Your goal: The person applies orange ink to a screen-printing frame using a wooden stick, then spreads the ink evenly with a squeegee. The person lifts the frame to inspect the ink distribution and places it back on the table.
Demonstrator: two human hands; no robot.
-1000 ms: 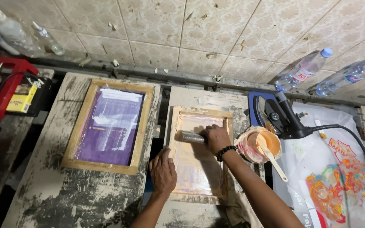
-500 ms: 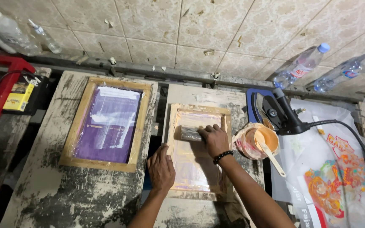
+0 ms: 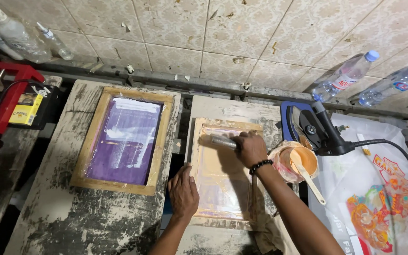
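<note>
A: Gripping the squeegee, your right hand has its fingers wrapped tight round the handle, at the far end of the small wooden printing frame with the peach-coloured screen.

B: And your left hand?

A: It lies flat on the near left edge of that frame, fingers together and pressing down, pinching nothing. There is a black bead bracelet on your right wrist.

B: Where does the frame sit?

A: On the paint-crusted, whitish wooden surface, in the middle of the scene. Left of it, on a second worn board, lies a larger wooden frame with a purple screen, apart from your hands.

B: What is right of you?

A: A round tub of orange ink, wrapped in plastic film, just beside your right forearm, with a pale spatula leaning in it. Beyond it lies a black heat gun with its cable, then a clear sheet with a red and orange print. Two clear plastic bottles with blue caps lean against the tiled wall at far right.
</note>
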